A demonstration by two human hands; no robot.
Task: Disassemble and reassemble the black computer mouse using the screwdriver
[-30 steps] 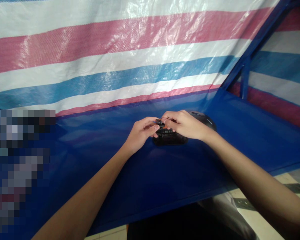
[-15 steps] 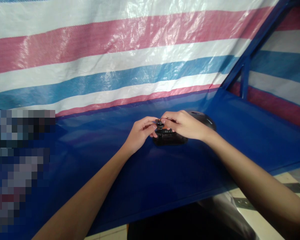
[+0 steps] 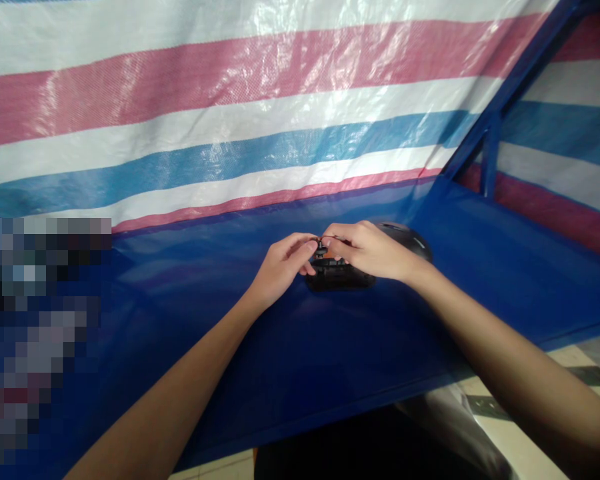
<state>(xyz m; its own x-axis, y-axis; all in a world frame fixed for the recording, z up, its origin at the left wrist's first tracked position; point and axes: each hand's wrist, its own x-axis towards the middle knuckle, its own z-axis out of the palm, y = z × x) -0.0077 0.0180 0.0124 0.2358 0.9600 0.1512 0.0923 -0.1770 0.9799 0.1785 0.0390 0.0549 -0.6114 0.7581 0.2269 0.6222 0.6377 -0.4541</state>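
Observation:
My left hand (image 3: 286, 265) pinches a small black wheel-like part (image 3: 321, 249) between thumb and fingertips. From the right, my right hand (image 3: 365, 249) meets it with closed fingers; what they grip is hidden. A thin dark wire (image 3: 334, 237) arcs over the right fingertips. Beneath both hands a black plastic base (image 3: 341, 279) lies on the blue surface, with an orange piece (image 3: 331, 256) partly showing in it. Behind my right wrist rests a smooth, rounded black shell (image 3: 409, 241), partly covered by the hand.
The blue tabletop (image 3: 260, 360) ends at a front edge above a tiled floor. A striped plastic sheet (image 3: 220, 127) hangs behind it. Blue frame bars (image 3: 489, 157) rise at the right. A pixelated area covers the left side.
My left thumb has shifted slightly up and right, over the small black part, which is now more covered. The right hand, base and shell stay in place.

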